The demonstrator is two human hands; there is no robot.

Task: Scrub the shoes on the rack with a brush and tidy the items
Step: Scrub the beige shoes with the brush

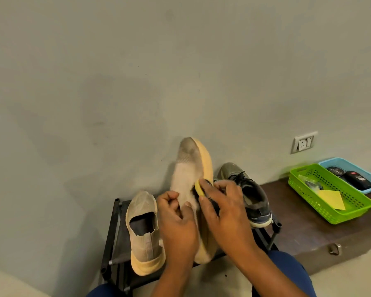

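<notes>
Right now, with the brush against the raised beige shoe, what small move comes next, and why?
Probably stroke the brush toward the toe. The right hand holds it at mid-shoe, the left hand steadies the beige shoe, and the toe looks grey and dirty.

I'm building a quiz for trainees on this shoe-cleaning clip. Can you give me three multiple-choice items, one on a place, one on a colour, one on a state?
1. Where does the green basket sit?
A. On the shoe rack
B. On the brown ledge, beside the blue basket
C. On the person's lap

2. What colour is the sole of the held shoe?
A. Pale yellow
B. Red
C. Black

3. What is the right hand doing?
A. Hanging idle
B. Lying flat on the wall
C. Holding the brush against the held shoe

Answers: 1 B, it stands on the brown ledge next to the blue basket. 2 A, its sole edge is pale yellow. 3 C, its fingers curl round the brush; the left hand holds the shoe.
</notes>
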